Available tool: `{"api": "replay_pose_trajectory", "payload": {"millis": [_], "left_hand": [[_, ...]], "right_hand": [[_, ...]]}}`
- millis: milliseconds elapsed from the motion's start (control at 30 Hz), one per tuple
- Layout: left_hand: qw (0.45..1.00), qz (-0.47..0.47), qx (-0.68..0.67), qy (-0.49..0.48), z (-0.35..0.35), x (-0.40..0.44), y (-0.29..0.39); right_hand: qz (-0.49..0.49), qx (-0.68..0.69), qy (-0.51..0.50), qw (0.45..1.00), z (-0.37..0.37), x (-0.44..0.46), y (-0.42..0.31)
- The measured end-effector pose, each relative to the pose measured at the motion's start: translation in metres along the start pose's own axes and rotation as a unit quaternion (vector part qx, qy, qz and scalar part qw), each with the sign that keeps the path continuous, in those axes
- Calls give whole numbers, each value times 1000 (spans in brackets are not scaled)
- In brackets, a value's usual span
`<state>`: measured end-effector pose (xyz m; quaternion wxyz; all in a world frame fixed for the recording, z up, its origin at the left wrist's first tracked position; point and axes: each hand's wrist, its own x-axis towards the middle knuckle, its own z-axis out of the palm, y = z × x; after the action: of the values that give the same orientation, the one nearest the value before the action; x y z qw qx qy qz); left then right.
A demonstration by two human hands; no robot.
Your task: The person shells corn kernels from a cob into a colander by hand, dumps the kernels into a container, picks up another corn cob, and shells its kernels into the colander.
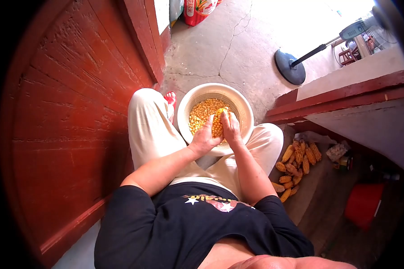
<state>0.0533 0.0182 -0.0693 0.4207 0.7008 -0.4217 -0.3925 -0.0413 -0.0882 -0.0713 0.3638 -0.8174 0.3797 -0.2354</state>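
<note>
"One corn cob (pixel 217 127) was held over the white basket (pixel 244 103), between the left hand (pixel 204 140) and the right hand (pixel 232 128)," the first inspector reported. "The left hand was closed about its near left side, thumb lying along it; the right hand was pressed to its far right side, fingers bent."

"And the step in hand?" the second asked.

"Judged to be the loosening of kernels from the cob. Loose kernels (pixel 199 119) covered the basket's bottom, and the cob's visible face bore kernels. The next move appeared to call for a firm hold, a turn to another face, and pressure applied low, inside the rim, against scatter."

"Stock?"

"A pile of cobs (pixel 297 159) lay beyond the right knee (pixel 272 134), at floor level; kernels showed on several."

"Edges and clearance?"

"The rim ringed both hands. More room was noted toward the far side than the near, where the forearms (pixel 246 157) crossed it. The left knee (pixel 142 103) and the right flanked the basket. A red door (pixel 76 112) stood at the left. Ahead, concrete floor (pixel 197 51) ran toward a fan base (pixel 289 67), well apart from the work. What bore the basket's weight could not be determined."
</note>
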Motion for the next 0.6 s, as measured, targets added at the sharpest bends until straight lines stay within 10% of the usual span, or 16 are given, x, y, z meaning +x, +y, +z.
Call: {"api": "replay_pose_trajectory", "payload": {"millis": [100, 167, 333, 600], "left_hand": [[998, -33, -61, -12, -3, -1, 8], [997, -30, -66, -8, -3, -1, 5], [999, -36, 14, 11, -8, 0, 7], [988, -33, -152, -23, -8, -2, 15]], "right_hand": [[30, 90, 58, 994, 11, 2, 21], [-112, -40, 108, 987, 14, 3, 26], [211, 378, -36, 901, -5, 1, -2], [126, 266, -17, 956, 17, 0, 38]]}}
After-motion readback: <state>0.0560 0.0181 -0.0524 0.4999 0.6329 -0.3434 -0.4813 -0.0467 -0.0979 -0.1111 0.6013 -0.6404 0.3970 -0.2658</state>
